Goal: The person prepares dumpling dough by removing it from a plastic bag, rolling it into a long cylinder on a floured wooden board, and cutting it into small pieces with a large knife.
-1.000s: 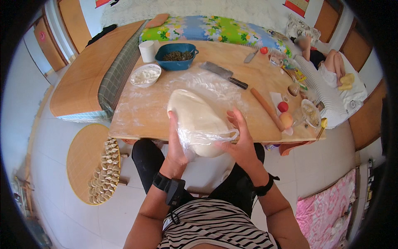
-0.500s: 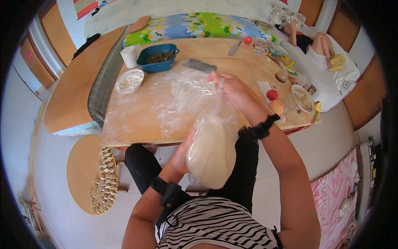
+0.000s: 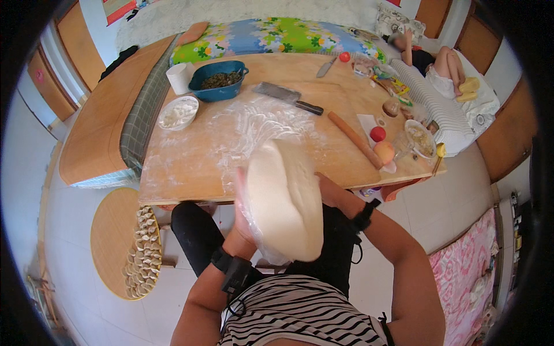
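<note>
Nearest me: person in striped top (image 3: 288,314), seated at table, both arms fwd. Big smooth dough lump (image 3: 285,202) held up in front of torso, approx. over table's near edge, exposed on the side facing the person. Clear plastic bag (image 3: 271,252) wraps its L/lower side. L hand (image 3: 242,213) cupped, part open, gripping dough's L flank thru the plastic. R hand (image 3: 328,190) mostly hidden behind dough; can't tell how open or what it has hold of.

Low on L: round tray (image 3: 109,242) w/ rows of dumplings (image 3: 144,259) along its R side.

Wooden tabletop (image 3: 184,179) beyond: flour dusting mid-surface, rolling pin (image 3: 355,140) R, diagonal. White bowl (image 3: 180,129) w/ flour on L. Cleaver (image 3: 277,91) flat nr ctr, handle pointing R. Blue basin (image 3: 222,94) w/ dark chopped filling, white cylinder (image 3: 177,79) beside it.

Far side: floral spread (image 3: 277,37); 2nd person (image 3: 435,69) reclining, far R.
</note>
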Motion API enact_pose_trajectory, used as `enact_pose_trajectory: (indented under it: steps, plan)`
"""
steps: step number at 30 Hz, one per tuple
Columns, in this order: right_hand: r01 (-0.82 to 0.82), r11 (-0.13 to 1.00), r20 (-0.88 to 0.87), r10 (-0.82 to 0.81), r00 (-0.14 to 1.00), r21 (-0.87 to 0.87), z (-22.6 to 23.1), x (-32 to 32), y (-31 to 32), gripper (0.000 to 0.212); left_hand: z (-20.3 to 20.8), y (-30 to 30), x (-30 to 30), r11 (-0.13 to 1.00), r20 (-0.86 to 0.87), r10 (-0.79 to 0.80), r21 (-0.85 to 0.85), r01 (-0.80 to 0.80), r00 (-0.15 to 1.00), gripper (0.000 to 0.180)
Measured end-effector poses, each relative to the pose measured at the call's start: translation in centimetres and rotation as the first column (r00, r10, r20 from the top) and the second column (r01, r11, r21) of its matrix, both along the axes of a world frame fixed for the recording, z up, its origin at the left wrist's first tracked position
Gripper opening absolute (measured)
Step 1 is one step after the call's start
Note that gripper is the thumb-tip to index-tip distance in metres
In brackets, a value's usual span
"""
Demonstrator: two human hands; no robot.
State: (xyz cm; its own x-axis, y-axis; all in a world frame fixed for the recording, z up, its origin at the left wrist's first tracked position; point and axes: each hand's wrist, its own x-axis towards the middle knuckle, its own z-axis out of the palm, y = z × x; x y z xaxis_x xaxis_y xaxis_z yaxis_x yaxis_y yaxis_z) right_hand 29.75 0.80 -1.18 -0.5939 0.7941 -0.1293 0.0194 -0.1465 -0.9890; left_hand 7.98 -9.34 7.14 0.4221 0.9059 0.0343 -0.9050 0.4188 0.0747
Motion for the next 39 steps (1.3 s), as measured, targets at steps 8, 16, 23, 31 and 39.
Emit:
enact_pose_trajectory:
  steps: [8,16,23,31,39]
  plan:
    - [0.476,0.852,0.036,-0.494,0.868,0.219,11.2,5.4,2.9,0.073,1.6,1.3,-2.6,0.988,-0.005,0.154,0.022,-0.154,0.988,0.080]
    - [0.256,0.962,0.020,-0.259,0.966,0.099,13.1,3.5,0.6,0.083,2.8,0.6,-1.7,0.963,-0.342,0.254,0.005,-0.269,0.905,0.079]
    - [0.192,0.977,-0.057,-0.187,0.981,0.092,9.4,-4.8,-6.6,0.096,3.0,0.7,-1.3,0.970,-0.473,0.240,0.138,-0.198,0.848,0.079]
    - [-0.019,0.858,-0.578,-0.329,0.746,-0.513,4.4,-8.0,-7.9,0.059,6.1,1.8,-2.3,0.867,-0.848,0.495,0.469,-0.167,0.190,0.066]
    - [-0.059,0.851,-0.635,-0.341,0.694,-0.522,2.8,-7.8,-8.6,0.055,5.7,4.9,-3.3,0.844,-0.836,0.530,0.505,-0.179,0.143,0.030]
